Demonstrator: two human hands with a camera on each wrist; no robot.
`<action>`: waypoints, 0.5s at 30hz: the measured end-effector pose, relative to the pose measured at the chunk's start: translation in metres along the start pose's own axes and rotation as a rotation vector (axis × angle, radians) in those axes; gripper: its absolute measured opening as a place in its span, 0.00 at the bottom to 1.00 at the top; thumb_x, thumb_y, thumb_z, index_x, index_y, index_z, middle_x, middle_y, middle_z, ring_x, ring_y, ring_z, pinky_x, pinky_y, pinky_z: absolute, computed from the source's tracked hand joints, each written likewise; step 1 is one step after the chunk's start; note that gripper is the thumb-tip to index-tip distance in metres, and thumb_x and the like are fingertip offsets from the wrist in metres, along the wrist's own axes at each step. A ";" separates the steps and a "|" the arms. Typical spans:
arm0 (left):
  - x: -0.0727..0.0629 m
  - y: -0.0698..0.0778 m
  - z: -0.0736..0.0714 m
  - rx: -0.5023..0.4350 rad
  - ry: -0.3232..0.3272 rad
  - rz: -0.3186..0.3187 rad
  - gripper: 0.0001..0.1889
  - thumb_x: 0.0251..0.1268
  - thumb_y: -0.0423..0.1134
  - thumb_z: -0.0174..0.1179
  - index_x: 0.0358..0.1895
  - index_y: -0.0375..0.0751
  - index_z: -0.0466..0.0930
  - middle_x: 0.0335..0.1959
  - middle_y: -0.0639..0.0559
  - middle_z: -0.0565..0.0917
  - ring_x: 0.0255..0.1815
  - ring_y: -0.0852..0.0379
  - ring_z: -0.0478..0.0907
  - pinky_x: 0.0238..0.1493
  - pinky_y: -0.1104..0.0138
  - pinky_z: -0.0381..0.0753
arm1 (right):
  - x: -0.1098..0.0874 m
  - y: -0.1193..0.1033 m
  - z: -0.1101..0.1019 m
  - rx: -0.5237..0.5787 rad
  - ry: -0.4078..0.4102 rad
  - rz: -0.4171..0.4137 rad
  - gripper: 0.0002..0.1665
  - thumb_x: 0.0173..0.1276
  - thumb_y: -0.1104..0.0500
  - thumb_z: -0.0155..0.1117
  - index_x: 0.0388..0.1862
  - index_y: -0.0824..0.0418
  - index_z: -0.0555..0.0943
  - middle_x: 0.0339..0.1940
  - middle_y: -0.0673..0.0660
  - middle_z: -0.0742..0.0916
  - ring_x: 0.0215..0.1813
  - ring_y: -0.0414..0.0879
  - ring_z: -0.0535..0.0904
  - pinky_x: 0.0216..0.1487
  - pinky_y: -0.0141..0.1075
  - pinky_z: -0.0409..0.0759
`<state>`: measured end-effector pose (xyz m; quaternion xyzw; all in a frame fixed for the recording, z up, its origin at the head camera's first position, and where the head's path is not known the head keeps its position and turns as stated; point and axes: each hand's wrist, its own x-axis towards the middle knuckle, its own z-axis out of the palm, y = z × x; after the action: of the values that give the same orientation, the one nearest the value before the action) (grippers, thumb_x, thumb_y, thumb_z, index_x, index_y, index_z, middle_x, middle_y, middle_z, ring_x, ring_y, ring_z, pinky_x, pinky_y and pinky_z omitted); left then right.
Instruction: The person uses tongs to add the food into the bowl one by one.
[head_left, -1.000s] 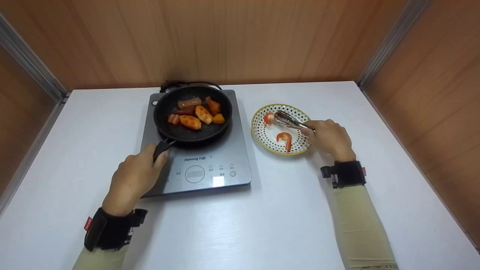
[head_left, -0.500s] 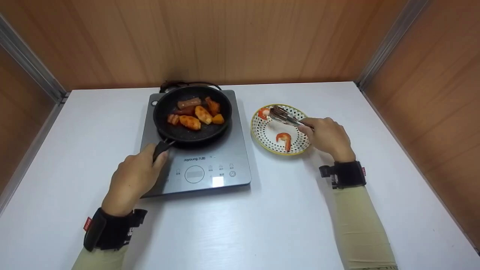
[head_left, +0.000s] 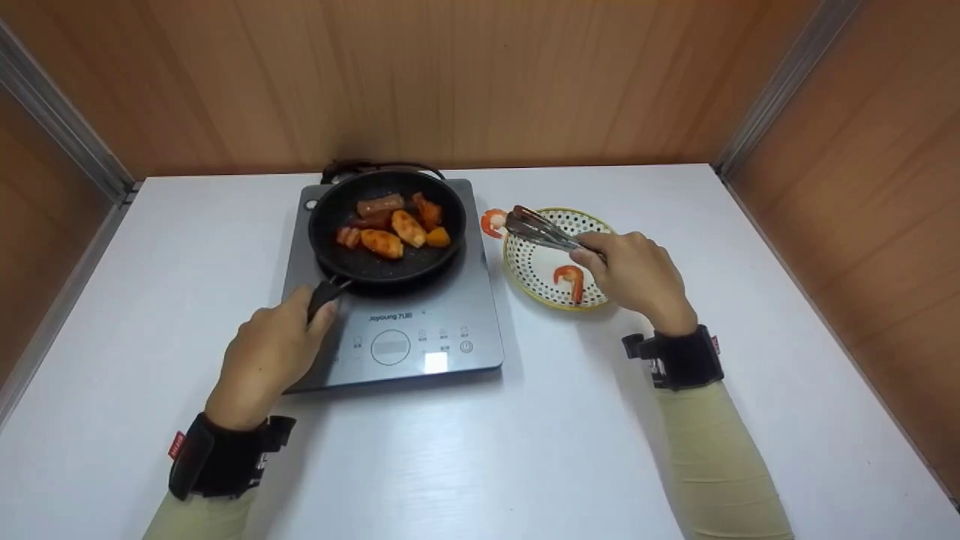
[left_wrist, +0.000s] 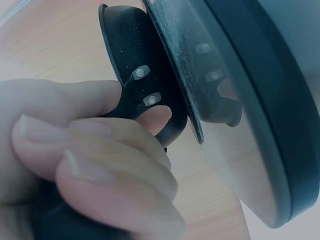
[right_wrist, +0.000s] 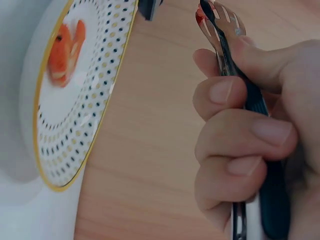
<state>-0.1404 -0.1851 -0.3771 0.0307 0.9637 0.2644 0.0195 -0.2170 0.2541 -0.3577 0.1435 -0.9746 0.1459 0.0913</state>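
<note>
My left hand (head_left: 270, 352) grips the black handle (head_left: 324, 296) of a frying pan (head_left: 367, 268). In the pan lie browned orange-yellow pieces (head_left: 382, 244) and reddish-brown meat strips (head_left: 380, 204). My right hand (head_left: 636, 274) holds metal tongs (head_left: 541, 229), fingers wrapped round them in the right wrist view. A shrimp (head_left: 493, 223) is pinched at the tongs' tip, beyond the left rim of the dotted plate (head_left: 529, 274). A second shrimp (head_left: 570, 282) lies on that plate. From the left wrist camera, the pan's underside and handle mount (left_wrist: 145, 85) fill the view.
Under the pan is a grey induction cooker (head_left: 450, 315) with touch controls at its front. A black cord (head_left: 409, 166) runs behind it. Wooden panels (head_left: 480, 82) border the white table (head_left: 450, 457) at the back and sides.
My right hand and the tongs have moved left, carrying the shrimp from over the plate to past its left rim. The left hand and pan stay in place.
</note>
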 end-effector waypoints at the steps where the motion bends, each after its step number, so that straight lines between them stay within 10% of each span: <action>1: 0.000 0.000 0.000 0.000 -0.001 0.000 0.16 0.87 0.51 0.50 0.44 0.42 0.67 0.25 0.48 0.70 0.25 0.48 0.71 0.23 0.60 0.63 | 0.000 -0.004 0.000 0.007 0.005 -0.006 0.21 0.83 0.44 0.61 0.63 0.53 0.87 0.42 0.58 0.91 0.41 0.58 0.84 0.40 0.56 0.78; 15: 0.002 0.002 -0.002 -0.002 -0.031 -0.024 0.15 0.87 0.51 0.49 0.46 0.42 0.67 0.26 0.47 0.72 0.27 0.47 0.72 0.25 0.60 0.64 | 0.004 -0.061 0.014 0.040 0.102 -0.098 0.15 0.82 0.45 0.61 0.51 0.52 0.88 0.26 0.52 0.81 0.30 0.51 0.77 0.30 0.47 0.72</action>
<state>-0.1422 -0.1845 -0.3749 0.0233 0.9634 0.2645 0.0376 -0.2043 0.1925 -0.3539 0.1852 -0.9574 0.1680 0.1447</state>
